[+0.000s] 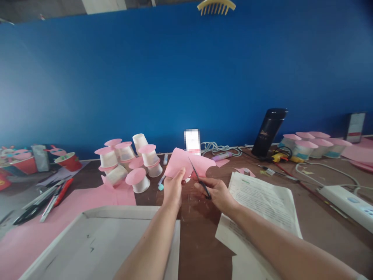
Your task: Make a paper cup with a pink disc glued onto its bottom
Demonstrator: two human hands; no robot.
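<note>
My left hand (174,187) grips a sheet of pink paper (178,160) by its lower edge, thumb on top. In my right hand (215,191) is a pair of scissors (201,182) with dark handles. Their blades reach up and left against the pink paper, between its left part and a flap on the right. Whether the blades are spread cannot be made out. Left of my hands stand several white paper cups (142,182) with pink paper discs on them, some stacked.
A white tray-like box (125,212) lies front left beside pink sheets (87,198) and cutting tools (49,200). Printed pages (265,198) lie under my right forearm. A black flask (268,132), cables, a white power strip (346,206) and more covered cups (320,147) stand right. A blue wall closes the back.
</note>
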